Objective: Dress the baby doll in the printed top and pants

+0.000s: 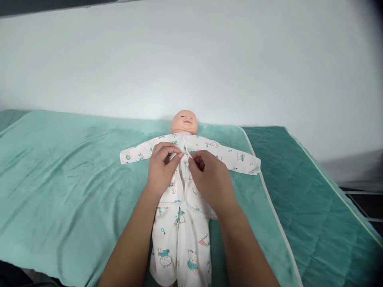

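Note:
A baby doll [184, 121] lies on its back, dressed in a white printed jacket [172, 193] and matching trousers [193, 247]. Both jacket sleeves stretch out to the sides. At the chest, my left hand [163, 165] pinches the left front edge of the jacket between thumb and fingers. My right hand [209, 171] grips the opposite front edge, a short gap away from the left. Below the hands the two front edges run down close together. Any fastener at the fingertips is hidden or too small to make out.
A light green blanket [74, 191] with soft wrinkles lies under the doll. To the right, a darker green quilted cover [302, 199] shows beyond the blanket's pale edge. A white wall [191, 59] rises behind the bed.

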Available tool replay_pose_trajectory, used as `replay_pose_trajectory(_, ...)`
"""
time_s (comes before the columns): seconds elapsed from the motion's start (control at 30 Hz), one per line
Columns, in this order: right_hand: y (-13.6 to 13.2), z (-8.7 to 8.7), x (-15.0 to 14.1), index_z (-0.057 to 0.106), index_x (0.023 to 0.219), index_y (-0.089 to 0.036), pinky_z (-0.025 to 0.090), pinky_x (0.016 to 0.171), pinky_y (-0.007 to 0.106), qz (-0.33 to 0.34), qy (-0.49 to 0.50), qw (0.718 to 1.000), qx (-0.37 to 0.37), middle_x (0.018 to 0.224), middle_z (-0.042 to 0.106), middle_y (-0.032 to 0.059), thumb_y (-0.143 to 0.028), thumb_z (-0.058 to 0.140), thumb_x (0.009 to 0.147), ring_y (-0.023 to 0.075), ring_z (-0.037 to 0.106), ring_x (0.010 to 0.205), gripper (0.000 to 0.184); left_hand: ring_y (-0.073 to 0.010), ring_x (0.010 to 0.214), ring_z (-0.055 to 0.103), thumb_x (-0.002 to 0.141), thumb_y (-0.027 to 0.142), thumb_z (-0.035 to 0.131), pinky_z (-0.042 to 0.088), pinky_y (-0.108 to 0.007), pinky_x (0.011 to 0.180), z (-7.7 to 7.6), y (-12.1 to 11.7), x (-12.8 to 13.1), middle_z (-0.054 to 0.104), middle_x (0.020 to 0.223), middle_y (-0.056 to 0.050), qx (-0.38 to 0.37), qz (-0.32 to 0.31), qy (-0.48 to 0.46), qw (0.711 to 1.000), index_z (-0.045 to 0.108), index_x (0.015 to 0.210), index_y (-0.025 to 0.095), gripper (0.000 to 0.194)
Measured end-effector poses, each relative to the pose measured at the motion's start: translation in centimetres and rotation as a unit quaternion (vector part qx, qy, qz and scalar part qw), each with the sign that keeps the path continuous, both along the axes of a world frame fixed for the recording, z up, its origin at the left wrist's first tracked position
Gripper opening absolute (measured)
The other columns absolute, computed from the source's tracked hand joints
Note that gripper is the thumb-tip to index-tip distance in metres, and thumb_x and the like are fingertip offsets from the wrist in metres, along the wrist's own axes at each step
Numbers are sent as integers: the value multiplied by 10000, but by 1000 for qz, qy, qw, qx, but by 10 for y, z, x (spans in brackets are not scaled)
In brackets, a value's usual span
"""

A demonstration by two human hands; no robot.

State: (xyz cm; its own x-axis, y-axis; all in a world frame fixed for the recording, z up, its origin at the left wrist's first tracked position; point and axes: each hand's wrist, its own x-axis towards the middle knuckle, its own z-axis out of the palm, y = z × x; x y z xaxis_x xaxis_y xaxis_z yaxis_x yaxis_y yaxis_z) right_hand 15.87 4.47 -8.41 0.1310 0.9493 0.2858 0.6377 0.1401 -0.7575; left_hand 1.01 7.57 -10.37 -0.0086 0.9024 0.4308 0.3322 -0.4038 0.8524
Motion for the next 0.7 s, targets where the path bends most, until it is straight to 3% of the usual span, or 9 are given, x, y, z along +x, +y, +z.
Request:
replay_pose_trajectory(0.1,2,4,7,628,795,-212,385,568,285,20,112,992,-50,655,594,-12,-340,612,869,145,509,579,148,-181,942,616,898,245,684,489,-327,819,1,-2,0,686,935,-24,10,13,13,1000,709,852,243,52)
replay_pose_trajectory(0.27,2,8,3,660,837,-209,355,440,250,22,282,952,-117,584,543,-42,-424,692,817,117,455,468,219,-143,797,591,899,258,685,479,-298,757,6,-5,2,677,859,3,-7,17,-4,1000,695,819,229,85)
replay_pose_trajectory(0.47,3,4,-3,695,860,-191,337,430,233,33,312,943,-110,566,533,-42,-421,710,818,107,464,470,234,-138,777,583,903,271,676,463,-285,726,8,-4,2,668,842,3,-28,11,-13,999,699,828,219,94)
replay_pose_trajectory(0.7,4,-1,-1,715,932,-191,397,491,225,57,321,939,-109,649,590,-31,-417,698,851,103,523,538,241,-148,859,622,929,246,627,460,-284,782,10,-4,1,699,912,-10,-50,-29,1,998,726,899,212,109)
